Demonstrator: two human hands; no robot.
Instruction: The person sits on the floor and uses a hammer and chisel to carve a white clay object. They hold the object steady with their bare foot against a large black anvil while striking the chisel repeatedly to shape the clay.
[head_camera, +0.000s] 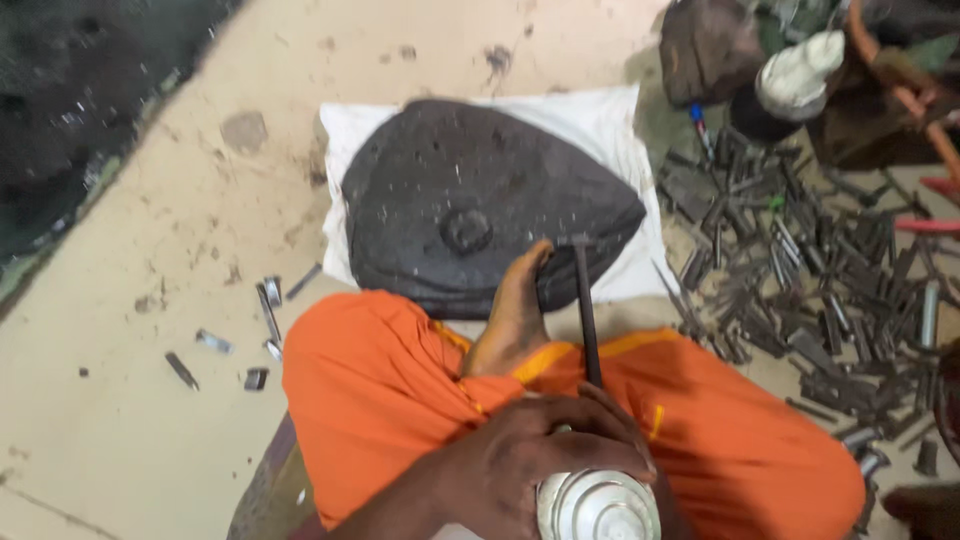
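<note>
Head view: my left hand (530, 465) wraps over a steel pot (598, 505) in my lap, grip closed on it & on a thin dark rod (587, 320) running up toward the black stone (470, 215). Stone lies on a white pillow (610, 125) on the floor. Right hand out of frame. Metal bits (810, 290) piled to the right.

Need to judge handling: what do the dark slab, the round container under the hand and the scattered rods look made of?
Dark slab: looks like stone, matte, pitted grey surface. Round container: seemingly metal, shiny silvery, ringed top. Scattered rods: likely steel, dull grey with glints.
</note>
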